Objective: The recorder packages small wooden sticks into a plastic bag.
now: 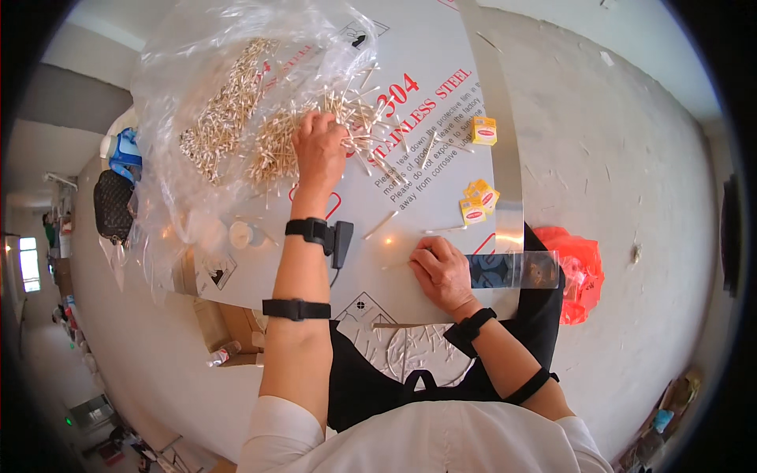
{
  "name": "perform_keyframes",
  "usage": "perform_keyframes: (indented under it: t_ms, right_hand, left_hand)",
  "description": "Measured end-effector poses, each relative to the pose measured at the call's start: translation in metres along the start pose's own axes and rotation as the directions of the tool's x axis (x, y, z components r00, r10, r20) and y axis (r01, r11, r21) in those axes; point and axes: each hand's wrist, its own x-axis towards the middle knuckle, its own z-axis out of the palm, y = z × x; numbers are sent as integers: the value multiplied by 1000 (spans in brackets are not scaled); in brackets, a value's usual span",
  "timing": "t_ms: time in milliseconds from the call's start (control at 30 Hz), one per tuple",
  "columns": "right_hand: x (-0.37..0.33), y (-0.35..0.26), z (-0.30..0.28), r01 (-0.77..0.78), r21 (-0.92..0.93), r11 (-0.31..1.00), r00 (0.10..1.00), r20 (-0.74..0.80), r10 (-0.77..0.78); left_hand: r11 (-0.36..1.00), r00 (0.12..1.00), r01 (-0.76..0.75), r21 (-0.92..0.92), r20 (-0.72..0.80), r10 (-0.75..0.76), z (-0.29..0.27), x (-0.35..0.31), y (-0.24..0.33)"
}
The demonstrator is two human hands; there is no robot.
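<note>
Over a loose heap of cotton swabs (276, 150) on the metal-topped table, my left hand (321, 150) reaches in with bent fingers closed among the swabs. How many it grips is hidden. Closer to me, my right hand (441, 272) is closed, its fingers curled in; a thin pale cotton swab (394, 266) seems to stick out to the left of them. A clear plastic sleeve with a dark printed part (493, 270) lies beside and partly behind that hand. Single swabs (382, 225) are scattered between the two hands.
A large clear plastic bag (169, 102) spreads around the heap. Small yellow packets (479, 202) and a yellow box (484, 131) lie near the table's right edge. A small white cup (241, 234) stands at left. A red plastic bag (579, 276) is beyond the right edge.
</note>
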Motion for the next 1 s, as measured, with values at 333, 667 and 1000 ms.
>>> perform_keyframes:
  t_ms: [333, 667, 1000]
  right_hand:
    - [-1, 2, 1, -8, -11, 1000, 1000, -6, 8]
    - [-1, 2, 6, 19, 0, 1000, 999, -30, -19]
    - [-6, 7, 7, 37, 30, 999, 998, -48, -36]
  left_hand:
    - [997, 997, 51, -62, 62, -47, -12, -74, 83]
    - [974, 992, 122, -192, 1, -124, -22, -77, 59]
    - [978, 997, 74, -196, 49, -66, -31, -125, 124]
